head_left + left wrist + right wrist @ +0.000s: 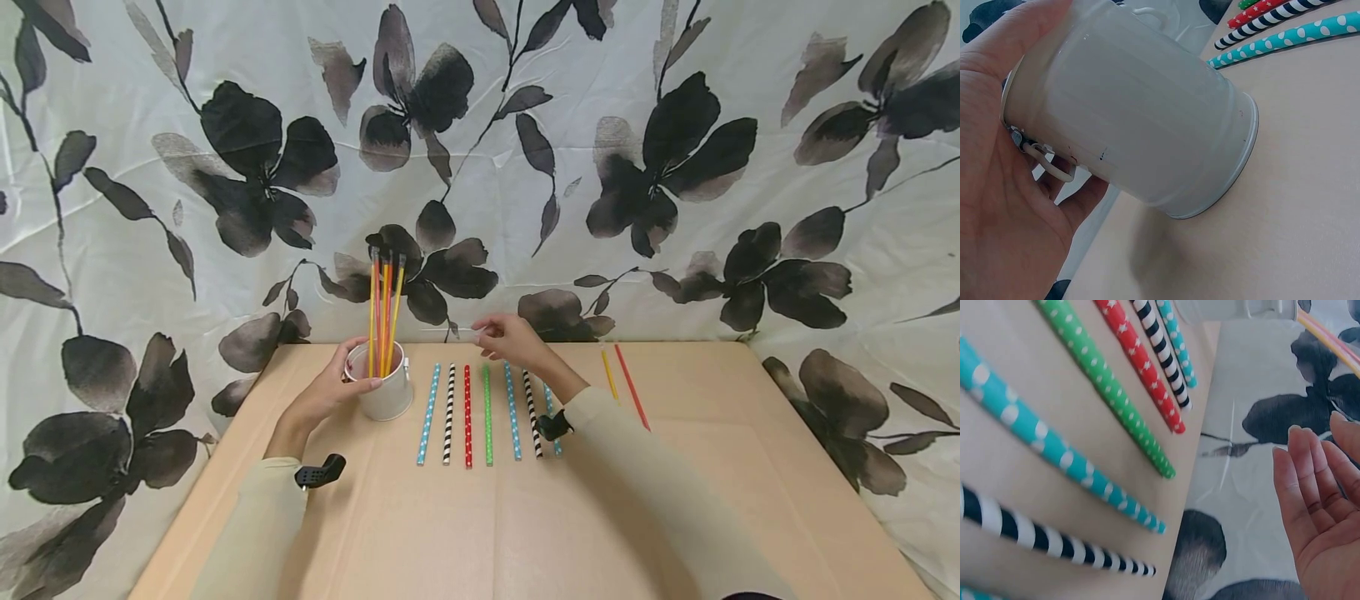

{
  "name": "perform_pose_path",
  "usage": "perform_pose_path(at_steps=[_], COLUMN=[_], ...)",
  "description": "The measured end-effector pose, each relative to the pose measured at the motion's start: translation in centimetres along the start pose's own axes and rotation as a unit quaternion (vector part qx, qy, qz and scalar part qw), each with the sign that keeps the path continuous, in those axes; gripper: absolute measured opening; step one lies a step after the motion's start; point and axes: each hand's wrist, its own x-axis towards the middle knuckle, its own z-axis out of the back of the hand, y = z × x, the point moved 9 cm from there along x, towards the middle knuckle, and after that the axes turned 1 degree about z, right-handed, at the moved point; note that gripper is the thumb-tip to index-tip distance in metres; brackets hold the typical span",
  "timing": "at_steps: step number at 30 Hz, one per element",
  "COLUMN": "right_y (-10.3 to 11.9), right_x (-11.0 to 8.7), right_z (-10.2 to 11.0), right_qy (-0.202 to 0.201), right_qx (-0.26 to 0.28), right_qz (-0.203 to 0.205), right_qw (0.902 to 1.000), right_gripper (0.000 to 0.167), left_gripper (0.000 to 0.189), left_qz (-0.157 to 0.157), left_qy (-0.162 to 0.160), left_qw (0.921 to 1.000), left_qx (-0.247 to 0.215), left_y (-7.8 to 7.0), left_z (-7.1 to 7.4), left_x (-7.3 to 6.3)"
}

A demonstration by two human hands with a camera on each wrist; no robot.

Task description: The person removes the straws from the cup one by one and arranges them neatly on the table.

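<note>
My left hand (330, 387) grips the white metal pail (386, 400), thumb and fingers around its rim. The left wrist view shows the pail's side (1141, 112) tilted in that view and its small handle (1054, 165) beside the palm. Several slim paintbrushes (386, 312) with yellow, red and orange handles stand in the pail. My right hand (513, 340) hovers over the far table edge, right of the pail. In the right wrist view the right hand's fingers (1302, 469) are extended and loosely bent, and I see nothing between them.
Several patterned paper straws lie in a row, among them a red starred straw (468, 417), a green dotted straw (488, 417) and a striped straw (449, 417). A yellow stick (609, 373) and a red stick (632, 387) lie farther right. Floral cloth (540, 275) hangs behind the table.
</note>
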Motion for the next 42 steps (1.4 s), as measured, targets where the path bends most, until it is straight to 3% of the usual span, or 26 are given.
perform_pose_path(at_steps=[16, 23, 42], right_y=[3.8, 5.1, 6.4], right_x=[2.4, 3.2, 4.8], right_z=[-4.3, -5.8, -10.1], right_qy=[0.015, 0.038, 0.096], right_qx=[0.036, 0.035, 0.034], right_qz=[0.063, 0.103, 0.088], right_qw=[0.9972, 0.9933, 0.9908], right_gripper=[0.031, 0.04, 0.059], left_gripper=[0.093, 0.092, 0.091], left_qz=[0.004, 0.001, -0.008], left_qy=[0.002, 0.001, 0.002], left_qw=[1.0, 1.0, 1.0], left_qx=[-0.001, -0.001, -0.001], left_y=[0.2, 0.2, 0.3], left_z=[-0.1, -0.1, 0.0], left_x=[0.2, 0.3, 0.4])
